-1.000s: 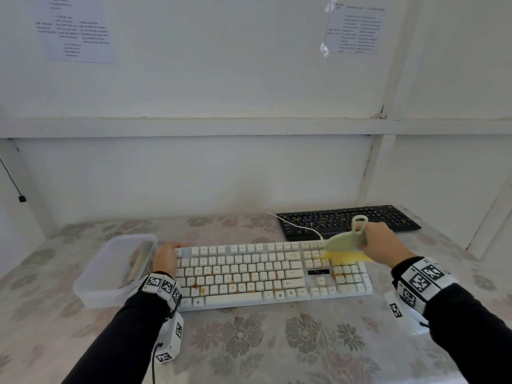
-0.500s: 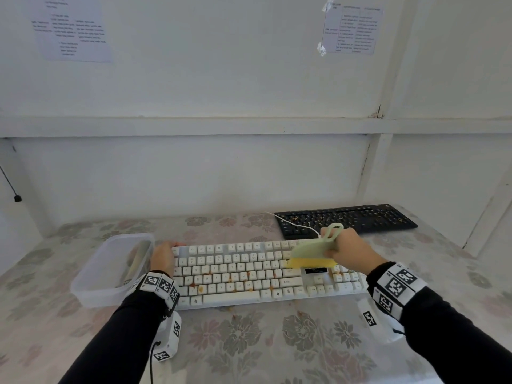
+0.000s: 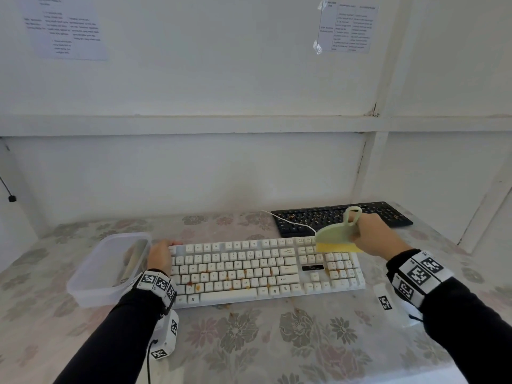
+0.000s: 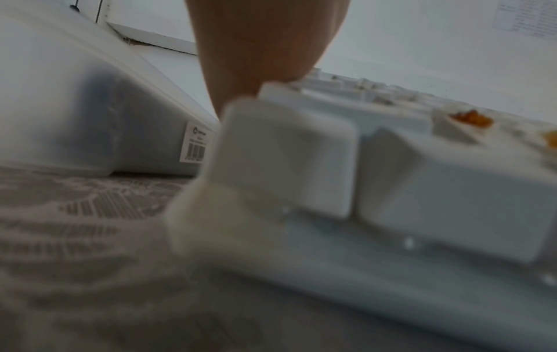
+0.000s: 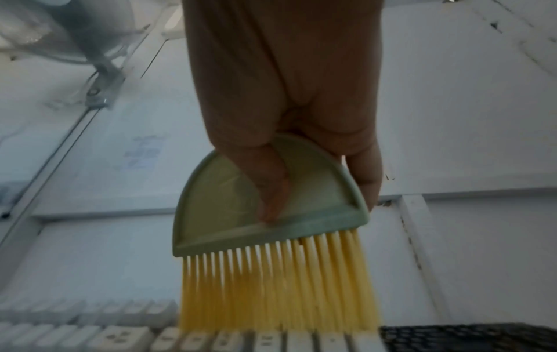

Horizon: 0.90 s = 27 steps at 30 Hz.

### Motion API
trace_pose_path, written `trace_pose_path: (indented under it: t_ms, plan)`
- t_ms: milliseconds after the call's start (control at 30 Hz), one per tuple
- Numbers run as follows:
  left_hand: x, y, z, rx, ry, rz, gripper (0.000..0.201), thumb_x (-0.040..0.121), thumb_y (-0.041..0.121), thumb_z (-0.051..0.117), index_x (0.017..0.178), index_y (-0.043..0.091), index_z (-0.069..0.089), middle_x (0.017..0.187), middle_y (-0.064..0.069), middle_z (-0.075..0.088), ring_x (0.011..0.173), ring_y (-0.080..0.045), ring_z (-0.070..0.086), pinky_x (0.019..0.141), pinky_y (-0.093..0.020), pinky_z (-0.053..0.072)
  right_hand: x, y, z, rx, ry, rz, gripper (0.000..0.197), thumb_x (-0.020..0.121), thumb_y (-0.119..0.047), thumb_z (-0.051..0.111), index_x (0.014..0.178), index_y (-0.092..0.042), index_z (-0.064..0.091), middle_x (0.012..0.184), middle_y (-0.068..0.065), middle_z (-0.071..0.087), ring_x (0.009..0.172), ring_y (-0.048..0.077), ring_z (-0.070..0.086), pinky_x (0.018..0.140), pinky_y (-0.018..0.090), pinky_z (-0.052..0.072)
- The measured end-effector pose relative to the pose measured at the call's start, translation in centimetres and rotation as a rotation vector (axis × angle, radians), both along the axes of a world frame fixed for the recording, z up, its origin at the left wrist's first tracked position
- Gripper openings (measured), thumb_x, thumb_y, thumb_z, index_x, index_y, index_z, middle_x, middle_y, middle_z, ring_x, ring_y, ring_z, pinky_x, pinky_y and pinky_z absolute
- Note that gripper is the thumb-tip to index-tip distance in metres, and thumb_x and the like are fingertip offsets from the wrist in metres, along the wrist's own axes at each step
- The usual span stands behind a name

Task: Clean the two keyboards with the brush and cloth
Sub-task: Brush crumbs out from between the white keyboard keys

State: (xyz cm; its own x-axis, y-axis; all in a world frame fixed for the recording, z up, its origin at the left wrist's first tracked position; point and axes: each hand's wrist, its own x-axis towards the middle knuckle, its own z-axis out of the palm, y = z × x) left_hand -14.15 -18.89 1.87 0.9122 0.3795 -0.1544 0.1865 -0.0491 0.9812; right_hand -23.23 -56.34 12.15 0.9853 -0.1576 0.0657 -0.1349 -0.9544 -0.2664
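Note:
A white keyboard (image 3: 263, 270) with orange-brown crumbs on its lower key rows lies in front of me. My left hand (image 3: 159, 254) holds its left end, fingers round the far corner; the left wrist view shows a finger (image 4: 256, 47) against the keyboard's edge (image 4: 422, 190). My right hand (image 3: 371, 234) grips a pale green brush (image 3: 336, 236) with yellow bristles (image 5: 277, 285). The bristles touch the top key row just left of the number pad. A black keyboard (image 3: 340, 217), also speckled with crumbs, lies behind at the right.
A clear plastic container (image 3: 110, 289) stands against the white keyboard's left end, with a greyish-brown thing (image 3: 133, 261) inside, too blurred to name. The white cable (image 3: 291, 223) runs over the black keyboard. A flowered cloth covers the table; walls close in behind and at both sides.
My right hand swept the brush left across the white keyboard's middle, then back right and up to the top row. The left hand stayed on the keyboard's left end.

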Motion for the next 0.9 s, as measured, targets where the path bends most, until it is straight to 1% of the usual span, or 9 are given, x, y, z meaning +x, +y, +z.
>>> trace_pose_path:
  t_ms: [67,133,267,400,533,633,767,833,900]
  plan:
    - [0.1,0.0,-0.1,-0.008,-0.007,-0.002,0.038,0.093,0.015,0.035,0.064,0.015,0.06,0.063,-0.009,0.057,0.065,-0.028,0.053,0.067,-0.032,0.044,0.3,0.8,0.0,0.082,-0.035,0.072,0.029,0.082,0.011,0.047,0.104,-0.006,0.057,0.092,0.007,0.052,0.085,0.019,0.047,0.068,0.021,0.036]
    - [0.1,0.0,-0.1,-0.023,-0.004,-0.004,0.039,0.093,0.015,0.035,0.063,0.015,0.059,0.062,-0.009,0.056,0.06,-0.026,0.052,0.062,-0.03,0.043,0.7,1.5,-0.6,0.124,-0.026,0.118,0.033,0.083,0.009,0.049,0.113,-0.004,0.057,0.097,0.009,0.052,0.088,0.02,0.05,0.067,0.019,0.037]
    - [0.0,0.0,0.1,-0.026,0.002,-0.007,0.038,0.092,0.014,0.036,0.064,0.015,0.061,0.062,-0.009,0.057,0.061,-0.027,0.053,0.067,-0.033,0.044,1.4,1.6,-2.3,0.108,-0.006,0.125,0.029,0.084,0.008,0.048,0.1,-0.015,0.054,0.092,0.008,0.052,0.083,0.021,0.052,0.058,0.015,0.036]
    - [-0.3,0.1,0.2,-0.033,0.021,0.004,0.035,0.088,0.018,0.04,0.064,0.018,0.064,0.065,-0.008,0.06,0.079,-0.031,0.058,0.085,-0.046,0.049,1.3,-0.2,-2.6,-0.003,-0.005,-0.025,0.028,0.086,0.007,0.046,0.105,-0.011,0.057,0.09,0.006,0.053,0.08,0.02,0.053,0.067,0.023,0.037]
    - [-0.6,-0.1,0.5,-0.053,0.03,0.005,0.034,0.088,0.017,0.039,0.065,0.017,0.064,0.067,-0.008,0.06,0.083,-0.031,0.058,0.09,-0.048,0.048,0.8,-1.2,-1.8,-0.096,-0.019,-0.141,0.016,0.088,0.002,0.044,0.092,-0.011,0.051,0.091,0.01,0.056,0.076,0.022,0.049,0.07,0.03,0.045]
    - [-0.7,-0.3,0.7,-0.051,0.017,0.011,0.035,0.09,0.016,0.039,0.065,0.016,0.063,0.068,-0.008,0.059,0.084,-0.03,0.058,0.088,-0.047,0.048,0.7,-0.9,-1.1,-0.061,-0.055,-0.081,0.021,0.086,0.006,0.045,0.096,-0.01,0.053,0.091,0.013,0.057,0.077,0.023,0.049,0.067,0.028,0.042]
    - [-0.7,-0.4,0.7,-0.037,0.018,0.014,0.036,0.091,0.015,0.037,0.065,0.015,0.062,0.066,-0.008,0.058,0.082,-0.029,0.056,0.084,-0.042,0.047,1.1,0.8,-1.3,0.12,-0.053,0.073,0.032,0.082,0.012,0.046,0.108,-0.003,0.057,0.088,0.006,0.052,0.081,0.019,0.053,0.053,0.012,0.032]
    - [-0.7,-0.5,0.6,-0.035,0.022,0.015,0.036,0.09,0.017,0.037,0.066,0.016,0.063,0.066,-0.008,0.059,0.083,-0.03,0.057,0.087,-0.046,0.048,1.3,1.8,-1.9,0.153,-0.042,0.126,0.031,0.081,0.012,0.045,0.105,-0.003,0.057,0.085,0.003,0.051,0.077,0.014,0.052,0.054,0.009,0.033]
    - [-0.7,-0.4,0.6,-0.028,0.022,0.019,0.037,0.09,0.017,0.036,0.065,0.017,0.064,0.065,-0.008,0.059,0.082,-0.031,0.058,0.088,-0.047,0.049,1.5,2.1,-2.6,0.163,-0.043,0.12,0.03,0.082,0.011,0.046,0.104,-0.005,0.057,0.089,0.005,0.052,0.079,0.016,0.05,0.062,0.015,0.037]
